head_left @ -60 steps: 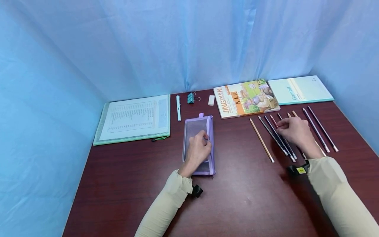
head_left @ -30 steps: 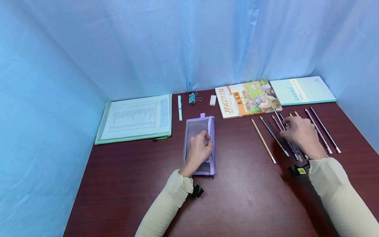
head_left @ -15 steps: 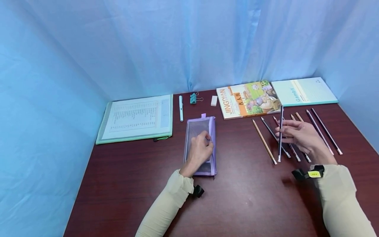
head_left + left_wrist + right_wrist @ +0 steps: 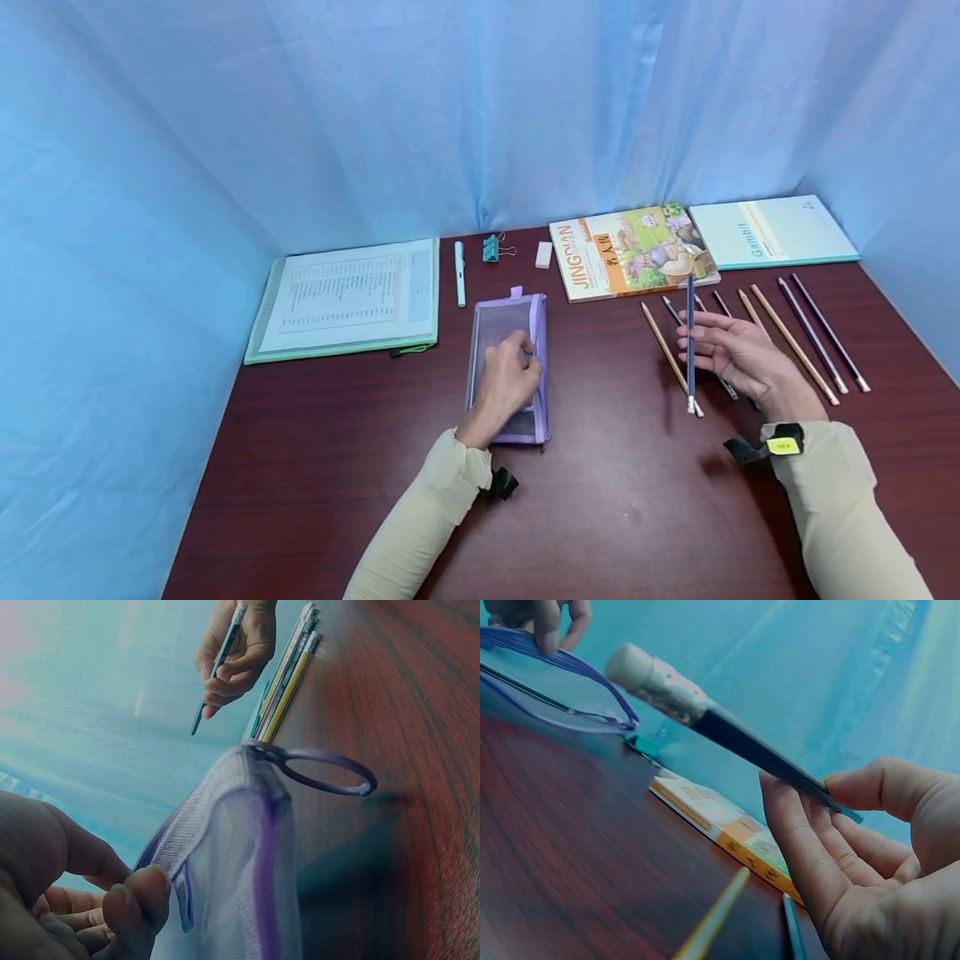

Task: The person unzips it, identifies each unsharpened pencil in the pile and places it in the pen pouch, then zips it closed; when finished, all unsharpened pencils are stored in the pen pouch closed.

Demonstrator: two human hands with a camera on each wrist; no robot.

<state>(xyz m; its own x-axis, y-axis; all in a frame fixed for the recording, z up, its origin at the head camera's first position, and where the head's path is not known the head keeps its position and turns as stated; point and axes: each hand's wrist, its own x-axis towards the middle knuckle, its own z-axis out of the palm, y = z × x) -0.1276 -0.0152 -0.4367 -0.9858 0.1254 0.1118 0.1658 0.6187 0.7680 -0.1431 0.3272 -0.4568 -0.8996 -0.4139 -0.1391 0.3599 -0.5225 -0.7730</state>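
Note:
My left hand [image 4: 506,379] pinches the zippered edge of a purple mesh pencil pouch [image 4: 504,315]. The pouch mouth gapes in the right wrist view, where a thin dark rod [image 4: 529,691] shows inside. Thumb and fingers of my right hand [image 4: 738,358] hold a dark pencil [image 4: 691,367] above the table, its white eraser end [image 4: 630,667] towards me. Beneath and beside that hand lie several more pencils: a yellow one [image 4: 663,343] on the left, partly covered ones under the fingers, and a tan pencil [image 4: 795,346] and purple pencils [image 4: 813,337] further right.
Along the back stand a green-edged document folder [image 4: 345,292], a light blue pen [image 4: 460,275], a teal binder clip [image 4: 491,249] and a white eraser [image 4: 543,255]. An orange-and-green book [image 4: 637,250] and a pale notebook [image 4: 776,232] lie at the back right, before blue curtains [image 4: 375,117].
My right hand has picked a dark pencil out of the row, lifted it, turned it upright in view and moved slightly left. My left hand stays on the pouch.

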